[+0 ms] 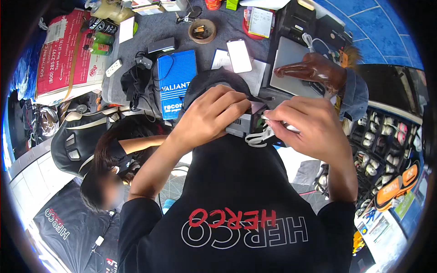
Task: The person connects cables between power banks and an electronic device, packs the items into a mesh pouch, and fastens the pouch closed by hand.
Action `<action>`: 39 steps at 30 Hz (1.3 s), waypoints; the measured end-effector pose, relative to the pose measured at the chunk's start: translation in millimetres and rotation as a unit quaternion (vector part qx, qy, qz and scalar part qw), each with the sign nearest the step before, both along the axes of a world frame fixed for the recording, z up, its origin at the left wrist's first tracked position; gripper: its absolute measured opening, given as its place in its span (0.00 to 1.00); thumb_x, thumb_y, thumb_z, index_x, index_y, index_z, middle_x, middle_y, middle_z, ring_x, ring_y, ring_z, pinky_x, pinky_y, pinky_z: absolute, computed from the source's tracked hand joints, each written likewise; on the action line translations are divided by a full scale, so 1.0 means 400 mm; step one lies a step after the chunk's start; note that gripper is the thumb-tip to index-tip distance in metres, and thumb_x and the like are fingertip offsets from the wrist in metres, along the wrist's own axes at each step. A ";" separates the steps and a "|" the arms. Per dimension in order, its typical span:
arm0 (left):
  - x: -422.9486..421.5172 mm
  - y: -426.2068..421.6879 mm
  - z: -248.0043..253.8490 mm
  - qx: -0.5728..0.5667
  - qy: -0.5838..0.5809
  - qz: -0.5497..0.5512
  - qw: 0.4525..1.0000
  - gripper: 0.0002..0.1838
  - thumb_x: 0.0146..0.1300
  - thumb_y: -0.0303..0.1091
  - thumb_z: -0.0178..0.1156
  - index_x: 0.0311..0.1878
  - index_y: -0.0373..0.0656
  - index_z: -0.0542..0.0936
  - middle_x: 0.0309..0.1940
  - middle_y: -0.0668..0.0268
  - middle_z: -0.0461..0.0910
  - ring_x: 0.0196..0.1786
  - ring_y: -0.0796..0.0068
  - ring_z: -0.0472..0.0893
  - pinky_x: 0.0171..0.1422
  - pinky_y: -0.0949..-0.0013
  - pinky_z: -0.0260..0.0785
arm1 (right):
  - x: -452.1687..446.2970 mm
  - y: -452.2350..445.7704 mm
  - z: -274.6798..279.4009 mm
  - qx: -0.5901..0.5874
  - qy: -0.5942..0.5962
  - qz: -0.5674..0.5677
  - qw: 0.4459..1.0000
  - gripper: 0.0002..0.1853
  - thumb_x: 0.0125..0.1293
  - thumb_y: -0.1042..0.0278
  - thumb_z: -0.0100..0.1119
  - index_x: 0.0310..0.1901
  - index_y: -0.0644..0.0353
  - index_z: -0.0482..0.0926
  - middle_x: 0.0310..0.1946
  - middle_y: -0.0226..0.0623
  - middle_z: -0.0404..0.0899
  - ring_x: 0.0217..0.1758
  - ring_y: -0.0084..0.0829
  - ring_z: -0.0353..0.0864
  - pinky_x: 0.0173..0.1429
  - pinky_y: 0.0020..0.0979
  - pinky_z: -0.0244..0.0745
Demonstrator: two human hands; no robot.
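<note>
My left hand (214, 113) is closed around a small grey box with vent slots (239, 125). Its fingers curl over the top, hiding much of it. Opposite it, my right hand (307, 127) pinches a white cable (268, 132) close to the box's right side. Loops of that cable hang beneath the fingers; whether its end is plugged into the box cannot be made out. Directly behind my left hand is a dark, rounded, cap-like item (218, 81). A blue record book (176, 82) lies on the table beyond my left hand.
On the grey table (150, 27) are a white phone (239, 56), a silver laptop (291, 63), an ashtray (202, 31) and a brown hand-shaped object (314, 73). Another person (109, 182) sits at left by a black chair (73, 141). Shelves (382, 141) stand right.
</note>
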State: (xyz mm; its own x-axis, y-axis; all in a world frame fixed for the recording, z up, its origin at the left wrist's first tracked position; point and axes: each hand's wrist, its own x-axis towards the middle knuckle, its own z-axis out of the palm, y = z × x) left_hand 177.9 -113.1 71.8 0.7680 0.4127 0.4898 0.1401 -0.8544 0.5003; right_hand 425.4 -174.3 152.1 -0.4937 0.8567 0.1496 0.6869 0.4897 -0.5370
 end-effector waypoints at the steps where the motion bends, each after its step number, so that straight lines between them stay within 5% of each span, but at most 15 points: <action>1: 0.001 0.000 0.009 -0.001 -0.001 0.000 1.000 0.33 0.36 0.29 0.70 0.52 0.34 0.77 0.47 0.56 0.81 0.48 0.51 0.82 0.51 0.56 0.78 | 0.001 -0.001 0.000 -0.001 -0.001 0.000 1.000 0.13 0.50 0.72 0.67 0.40 0.56 0.81 0.32 0.30 0.83 0.36 0.35 0.85 0.37 0.37 0.79; 12: 0.004 -0.010 0.074 -0.061 0.129 -0.011 0.990 0.36 0.32 0.25 0.70 0.54 0.33 0.74 0.48 0.58 0.78 0.50 0.53 0.79 0.52 0.57 0.77 | 0.003 0.020 -0.032 -0.049 0.049 0.014 0.998 0.07 0.56 0.73 0.67 0.35 0.58 0.79 0.29 0.37 0.82 0.34 0.42 0.84 0.38 0.41 0.76; 19: 0.001 -0.019 0.072 -0.026 0.155 -0.022 0.987 0.37 0.31 0.27 0.72 0.53 0.34 0.74 0.48 0.58 0.77 0.50 0.54 0.80 0.53 0.57 0.77 | 0.006 0.014 -0.055 -0.072 0.051 0.032 0.996 0.08 0.55 0.73 0.67 0.35 0.59 0.78 0.29 0.39 0.82 0.35 0.44 0.84 0.38 0.42 0.77; 28: -0.010 -0.007 0.093 -0.126 0.138 -0.051 0.981 0.42 0.29 0.28 0.79 0.56 0.36 0.73 0.51 0.57 0.78 0.53 0.51 0.80 0.55 0.55 0.77 | 0.002 0.020 -0.048 -0.096 0.089 0.032 0.991 0.08 0.54 0.78 0.71 0.34 0.62 0.81 0.29 0.39 0.83 0.32 0.42 0.85 0.35 0.37 0.77; 31: -0.021 -0.008 0.098 -0.159 0.111 -0.036 0.980 0.44 0.30 0.28 0.80 0.58 0.37 0.74 0.53 0.56 0.79 0.56 0.48 0.81 0.59 0.56 0.77 | 0.007 0.023 -0.026 -0.115 0.093 0.013 0.989 0.09 0.53 0.76 0.73 0.36 0.61 0.82 0.32 0.38 0.85 0.35 0.38 0.87 0.36 0.34 0.78; 35: -0.033 0.002 0.121 -0.253 0.050 -0.007 0.966 0.47 0.33 0.31 0.86 0.62 0.38 0.74 0.56 0.57 0.80 0.59 0.58 0.82 0.65 0.60 0.75 | 0.029 0.041 -0.003 -0.127 0.109 -0.028 0.985 0.13 0.49 0.74 0.72 0.39 0.62 0.83 0.35 0.40 0.85 0.37 0.43 0.86 0.41 0.37 0.78; 39: -0.041 0.014 0.109 -0.391 -0.090 0.020 0.916 0.48 0.36 0.36 0.90 0.62 0.36 0.74 0.60 0.58 0.78 0.62 0.68 0.79 0.70 0.63 0.70 | 0.053 0.050 -0.022 -0.114 0.170 -0.024 0.978 0.12 0.50 0.76 0.76 0.37 0.63 0.84 0.34 0.35 0.84 0.32 0.30 0.82 0.35 0.29 0.72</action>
